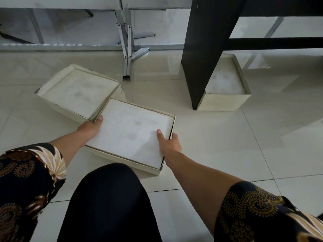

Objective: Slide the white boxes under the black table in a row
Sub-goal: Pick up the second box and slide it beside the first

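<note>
One white box (225, 84) is already tucked under the black table (206, 49) at far right, the near box (129, 133) is clasped at both sides by the left hand (90, 128) and right hand (170, 144), and a third box (76, 89), far left, is left untouched.

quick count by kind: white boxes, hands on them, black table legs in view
white boxes: 3, the held box, the left box and the box under the black table
hands: 2, left hand and right hand, both on the held box
black table legs: 1
total: 6

Both hands (90, 127) (170, 143) outstretched (fingers gripping)
</note>
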The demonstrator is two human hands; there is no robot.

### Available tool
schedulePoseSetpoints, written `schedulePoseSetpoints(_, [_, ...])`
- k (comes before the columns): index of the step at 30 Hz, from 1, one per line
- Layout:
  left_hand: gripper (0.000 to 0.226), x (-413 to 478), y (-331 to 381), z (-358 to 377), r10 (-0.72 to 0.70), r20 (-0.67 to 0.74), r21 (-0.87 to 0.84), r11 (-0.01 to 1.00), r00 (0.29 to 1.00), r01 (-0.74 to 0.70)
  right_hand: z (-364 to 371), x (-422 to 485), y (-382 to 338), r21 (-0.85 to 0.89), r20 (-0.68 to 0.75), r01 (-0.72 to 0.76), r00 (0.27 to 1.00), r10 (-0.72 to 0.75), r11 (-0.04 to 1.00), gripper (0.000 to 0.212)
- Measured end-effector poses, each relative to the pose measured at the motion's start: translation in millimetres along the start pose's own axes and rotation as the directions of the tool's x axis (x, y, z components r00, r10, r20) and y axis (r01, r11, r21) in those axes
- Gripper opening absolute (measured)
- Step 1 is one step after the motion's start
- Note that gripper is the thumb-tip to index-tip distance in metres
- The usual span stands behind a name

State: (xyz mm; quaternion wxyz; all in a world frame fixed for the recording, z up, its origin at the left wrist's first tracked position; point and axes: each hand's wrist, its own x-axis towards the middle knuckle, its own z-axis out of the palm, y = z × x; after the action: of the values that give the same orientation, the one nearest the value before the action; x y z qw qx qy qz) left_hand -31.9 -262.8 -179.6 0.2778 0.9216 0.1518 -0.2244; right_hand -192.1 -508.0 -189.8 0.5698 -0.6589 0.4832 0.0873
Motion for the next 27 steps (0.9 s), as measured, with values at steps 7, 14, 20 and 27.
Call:
schedulePoseSetpoints(7, [0.076, 0, -5, -2, 0.091, 0.026, -0.067, 0.994, 0.995, -0.089, 9, 6, 6, 0.175, 0.014, -0.047, 0.999, 0.045, 0.983, 0.092])
schedulePoseSetpoints(14, [0.072, -21, 8, 11, 0.106, 0.070, -0.086, 0.991, 0.992, -0.100, -22, 12, 9, 0.180, 0.015, -0.030, 1.000, 0.027, 0.983, 0.098])
schedulePoseSetpoints(20, [0.063, -57, 49, 23, 0.129, 0.273, -0.084, 0.990, 0.953, -0.110, -83, 9, 4, 0.160, -0.023, 0.006, 1.000, -0.002, 0.987, 0.098])
schedulePoseSetpoints(27, [0.051, -96, 124, 19, 0.202, 0.433, -0.082, 0.979, 0.878, -0.185, -170, 3, -37, 0.192, -0.010, 0.084, 0.996, -0.084, 0.978, 0.090])
